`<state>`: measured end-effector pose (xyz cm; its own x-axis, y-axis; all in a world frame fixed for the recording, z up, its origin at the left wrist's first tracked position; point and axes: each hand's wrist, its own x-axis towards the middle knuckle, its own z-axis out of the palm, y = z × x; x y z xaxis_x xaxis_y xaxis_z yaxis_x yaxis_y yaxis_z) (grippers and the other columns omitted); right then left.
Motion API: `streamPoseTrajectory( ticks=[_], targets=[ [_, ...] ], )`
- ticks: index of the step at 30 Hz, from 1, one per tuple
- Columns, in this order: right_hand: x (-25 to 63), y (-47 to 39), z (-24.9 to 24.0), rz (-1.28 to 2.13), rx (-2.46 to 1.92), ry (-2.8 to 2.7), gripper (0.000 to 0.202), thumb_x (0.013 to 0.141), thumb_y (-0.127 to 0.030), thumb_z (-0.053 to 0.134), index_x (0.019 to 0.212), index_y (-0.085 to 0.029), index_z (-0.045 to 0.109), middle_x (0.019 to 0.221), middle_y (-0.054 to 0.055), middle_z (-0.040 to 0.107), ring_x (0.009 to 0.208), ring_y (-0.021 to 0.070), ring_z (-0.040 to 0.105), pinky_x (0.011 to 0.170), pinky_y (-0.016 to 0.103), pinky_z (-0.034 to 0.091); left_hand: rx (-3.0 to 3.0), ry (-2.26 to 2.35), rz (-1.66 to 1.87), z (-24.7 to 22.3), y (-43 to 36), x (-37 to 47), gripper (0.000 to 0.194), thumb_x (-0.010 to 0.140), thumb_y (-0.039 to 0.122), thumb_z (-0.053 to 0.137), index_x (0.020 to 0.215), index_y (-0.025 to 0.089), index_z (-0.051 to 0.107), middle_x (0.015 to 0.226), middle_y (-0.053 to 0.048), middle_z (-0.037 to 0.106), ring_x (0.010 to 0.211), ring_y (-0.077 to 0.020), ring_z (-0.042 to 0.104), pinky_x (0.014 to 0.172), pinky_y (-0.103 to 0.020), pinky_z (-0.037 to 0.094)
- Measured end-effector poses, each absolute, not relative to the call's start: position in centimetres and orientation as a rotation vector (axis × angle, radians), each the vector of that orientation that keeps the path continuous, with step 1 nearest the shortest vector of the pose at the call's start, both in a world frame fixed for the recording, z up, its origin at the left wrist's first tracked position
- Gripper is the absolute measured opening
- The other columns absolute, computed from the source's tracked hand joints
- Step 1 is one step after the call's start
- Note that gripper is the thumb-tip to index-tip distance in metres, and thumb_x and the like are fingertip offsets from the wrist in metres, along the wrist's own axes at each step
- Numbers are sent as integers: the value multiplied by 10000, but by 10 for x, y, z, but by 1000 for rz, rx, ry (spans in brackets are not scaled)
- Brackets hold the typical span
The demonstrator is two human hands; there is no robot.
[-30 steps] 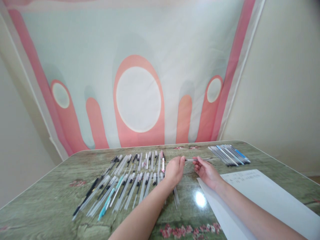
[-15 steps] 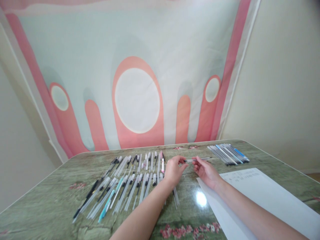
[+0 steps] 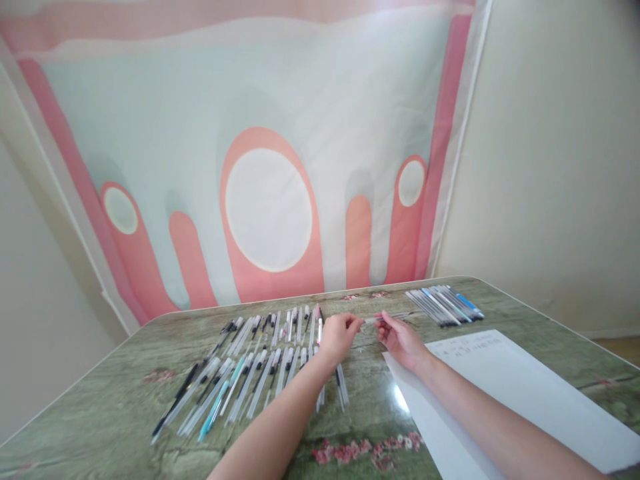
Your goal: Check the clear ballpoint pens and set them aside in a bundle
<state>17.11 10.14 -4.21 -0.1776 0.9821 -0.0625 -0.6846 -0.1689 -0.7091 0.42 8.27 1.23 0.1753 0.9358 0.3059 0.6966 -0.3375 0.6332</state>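
Over the far middle of the table, a slim clear pen [image 3: 370, 321] is held level between my two hands. My left hand [image 3: 339, 341] pinches its left end, and the fingertips cover that end. My right hand [image 3: 401, 341] grips it farther along with thumb and fingers, and a thin length sticks out to the right beyond them. Left of my left hand lie rows of pen parts [image 3: 260, 367], with clear barrels, caps and dark sections. A turquoise pen [image 3: 214, 410] is among them.
A row of thin grey and blue pens or refills [image 3: 445, 307] lies at the table's back right. White paper [image 3: 510, 387] with faint writing lies under my right forearm. The wood-patterned table [image 3: 110, 393] meets a pink and pale printed hanging [image 3: 270, 200] behind.
The dark part at the pen's left end showed before and is now covered by my left fingers. Both hands remain on the pen. The whole view has shifted slightly.
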Motion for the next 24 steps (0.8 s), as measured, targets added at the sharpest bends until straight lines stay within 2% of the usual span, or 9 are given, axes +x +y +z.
streamPoseTrajectory(
  ticks=[4,8,11,14,19,24],
  targets=[
    [172,99,-40,1683,-613,-654,144,697,-284,681,758,-156,660,625,5,629,540,85,557,489,186,447,2382,1481,954,24,67,5,244,807,360,465,818,196,646,817,-48,657,790,-168,571,730,-260,384],
    [173,97,-38,1709,-598,-665,156,700,-291,678,761,-148,657,611,9,630,519,80,548,489,191,443,2230,1587,962,30,60,4,345,828,437,404,907,180,620,842,-67,658,819,-184,580,782,-287,381],
    [174,96,-36,1720,-588,-671,146,713,-293,667,759,-155,657,617,9,634,523,79,548,489,188,442,2059,1618,899,26,63,6,491,856,482,272,807,156,636,690,-64,657,680,-174,598,693,-277,410],
    [175,94,-35,1727,-578,-681,141,728,-300,651,759,-163,658,621,5,632,530,77,547,496,185,442,2022,1561,839,17,68,11,540,855,486,243,731,140,638,599,-47,645,557,-147,586,555,-238,411],
    [177,95,-34,1731,-571,-699,146,739,-308,641,771,-167,659,616,-4,618,514,66,524,500,179,433,2027,1543,840,10,71,17,466,844,456,302,776,124,622,656,-46,659,580,-134,582,527,-220,399],
    [177,96,-37,1730,-579,-723,165,724,-313,655,768,-154,662,619,0,617,534,66,527,509,174,418,2227,1570,857,18,58,10,298,834,379,408,778,161,604,739,-50,638,692,-160,564,653,-265,386]
  ],
)
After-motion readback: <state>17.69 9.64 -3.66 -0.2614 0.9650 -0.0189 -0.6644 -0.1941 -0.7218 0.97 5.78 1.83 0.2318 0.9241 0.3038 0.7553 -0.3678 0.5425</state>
